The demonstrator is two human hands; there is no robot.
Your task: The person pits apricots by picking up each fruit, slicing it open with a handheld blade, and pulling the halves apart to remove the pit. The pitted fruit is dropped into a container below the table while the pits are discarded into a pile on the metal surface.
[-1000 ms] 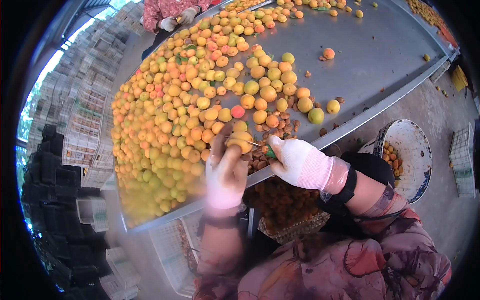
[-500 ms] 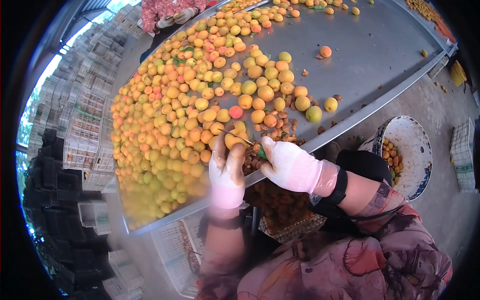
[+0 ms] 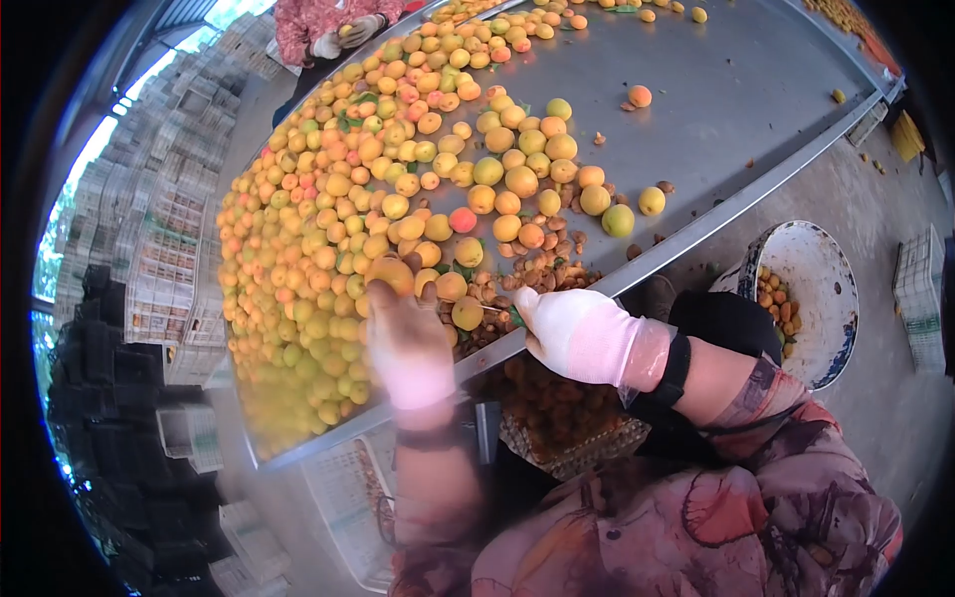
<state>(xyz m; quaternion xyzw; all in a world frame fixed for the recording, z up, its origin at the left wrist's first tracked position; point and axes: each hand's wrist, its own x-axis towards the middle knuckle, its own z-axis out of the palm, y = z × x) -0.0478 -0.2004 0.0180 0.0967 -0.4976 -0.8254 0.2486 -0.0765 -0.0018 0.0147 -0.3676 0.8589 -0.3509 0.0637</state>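
Note:
Yellow and orange apricots (image 3: 328,209) lie heaped on a metal table (image 3: 686,129). My left hand (image 3: 410,333), in a stained white glove and slightly blurred, is at the heap with its fingers around an apricot (image 3: 391,276). Near the table's front edge my right hand (image 3: 572,328), also gloved, is closed on a small knife (image 3: 517,316) with a green handle, its thin blade pointing left. Brown pits (image 3: 557,271) are scattered just beyond my right hand.
A white bucket (image 3: 834,308) holding fruit stands at the right. Under the table edge sits a crate of brown pits (image 3: 562,413). Crates (image 3: 169,249) are stacked at the left. Another person's gloved hands (image 3: 343,38) are at the table's far side.
My left hand has moved left, away from the knife, and its fingers are now around an apricot in the heap. My right hand has stayed nearly in place with the knife.

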